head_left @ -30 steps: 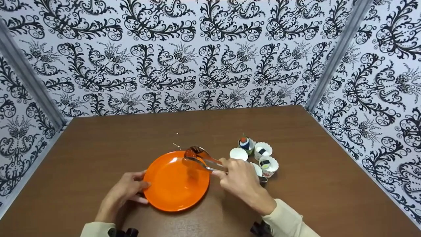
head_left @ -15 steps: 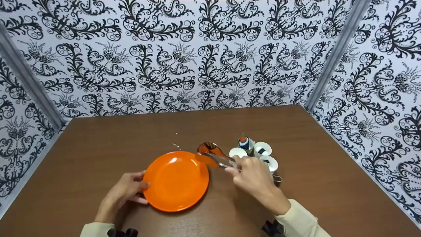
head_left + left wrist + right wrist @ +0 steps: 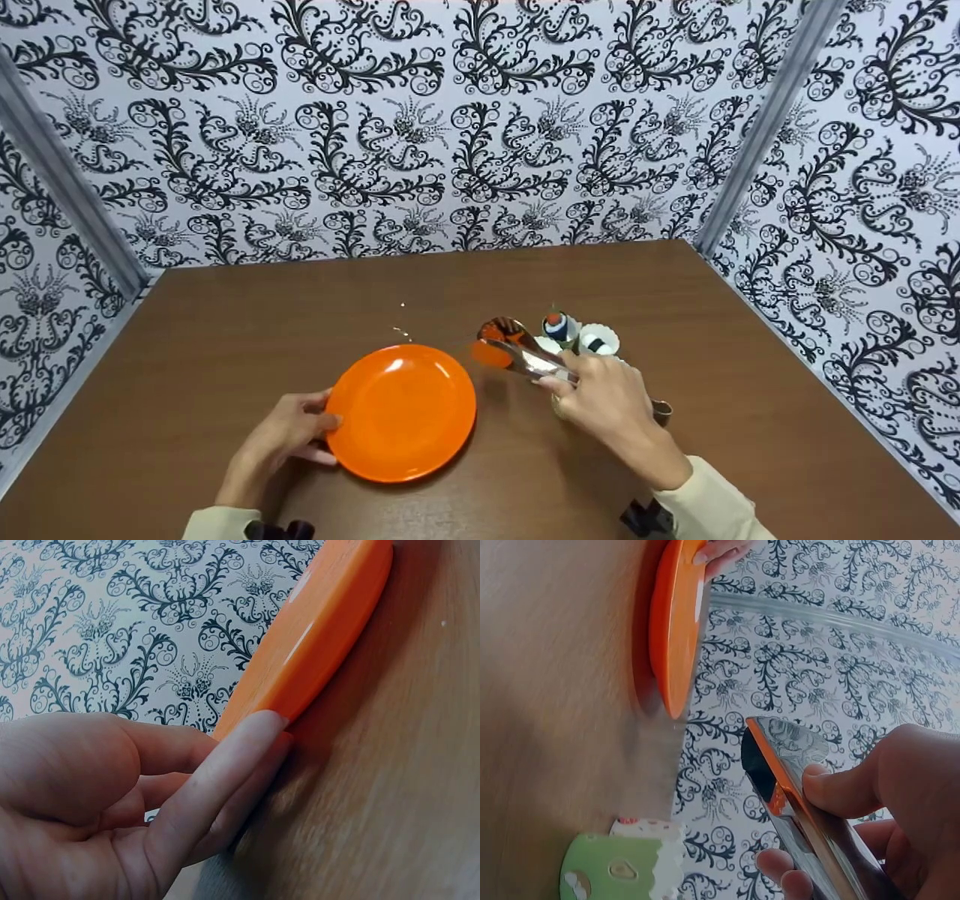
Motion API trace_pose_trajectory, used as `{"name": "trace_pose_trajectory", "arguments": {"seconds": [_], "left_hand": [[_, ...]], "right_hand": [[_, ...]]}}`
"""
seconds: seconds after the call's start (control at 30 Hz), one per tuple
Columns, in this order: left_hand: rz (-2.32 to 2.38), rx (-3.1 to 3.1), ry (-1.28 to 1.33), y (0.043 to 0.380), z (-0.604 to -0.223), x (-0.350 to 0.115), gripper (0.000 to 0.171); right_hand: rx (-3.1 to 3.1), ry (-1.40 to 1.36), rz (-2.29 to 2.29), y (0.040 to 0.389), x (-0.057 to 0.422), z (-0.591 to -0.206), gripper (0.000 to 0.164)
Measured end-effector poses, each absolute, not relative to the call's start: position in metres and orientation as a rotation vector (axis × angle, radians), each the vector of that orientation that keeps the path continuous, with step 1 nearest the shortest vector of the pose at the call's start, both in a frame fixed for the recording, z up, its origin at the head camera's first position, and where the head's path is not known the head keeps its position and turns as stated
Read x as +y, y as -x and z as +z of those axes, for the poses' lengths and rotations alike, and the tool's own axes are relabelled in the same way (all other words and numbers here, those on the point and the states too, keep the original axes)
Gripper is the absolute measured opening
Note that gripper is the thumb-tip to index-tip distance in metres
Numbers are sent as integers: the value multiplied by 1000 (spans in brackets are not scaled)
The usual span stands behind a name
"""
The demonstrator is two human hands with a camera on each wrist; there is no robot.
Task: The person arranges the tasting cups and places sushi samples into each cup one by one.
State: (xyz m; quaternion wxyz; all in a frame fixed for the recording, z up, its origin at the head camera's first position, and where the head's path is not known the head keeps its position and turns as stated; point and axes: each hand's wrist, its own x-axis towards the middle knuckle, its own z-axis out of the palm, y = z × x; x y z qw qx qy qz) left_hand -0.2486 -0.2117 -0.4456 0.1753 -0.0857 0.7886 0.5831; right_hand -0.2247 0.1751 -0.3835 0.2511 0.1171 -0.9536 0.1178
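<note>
An orange plate (image 3: 405, 412) lies on the brown table, its rim gripped at the left by my left hand (image 3: 289, 427). In the left wrist view the thumb and fingers pinch the plate's edge (image 3: 322, 637). Shiny metal tongs (image 3: 529, 358) are held in my right hand (image 3: 607, 394), to the right of the plate and above the table. Their broad ends point left and mirror the orange. In the right wrist view the thumb presses on one arm of the tongs (image 3: 802, 787); no food shows between the ends.
Several frilled paper cups stand beyond my right hand, partly hidden by it. One cup (image 3: 574, 330) bears a dark roll topped with orange; another cup (image 3: 609, 335) contains a white piece with a black band. A green cup (image 3: 615, 868) shows close by. Small pale crumbs (image 3: 403, 332) lie behind the plate.
My right hand has moved the tongs rightward from over the plate's upper right rim to beside the cups. My left hand and the plate have stayed in place.
</note>
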Motion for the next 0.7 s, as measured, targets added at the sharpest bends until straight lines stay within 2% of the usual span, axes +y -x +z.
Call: {"name": "trace_pose_trajectory", "arguments": {"seconds": [0.5,0.7], "left_hand": [[1660,2228,201,250,-448,-214,62],[1686,2228,169,249,-449,-214,62]], "right_hand": [[-2667,-229,339,224,201,-380,33],[-2678,-210,305,224,211,-381,26]]}}
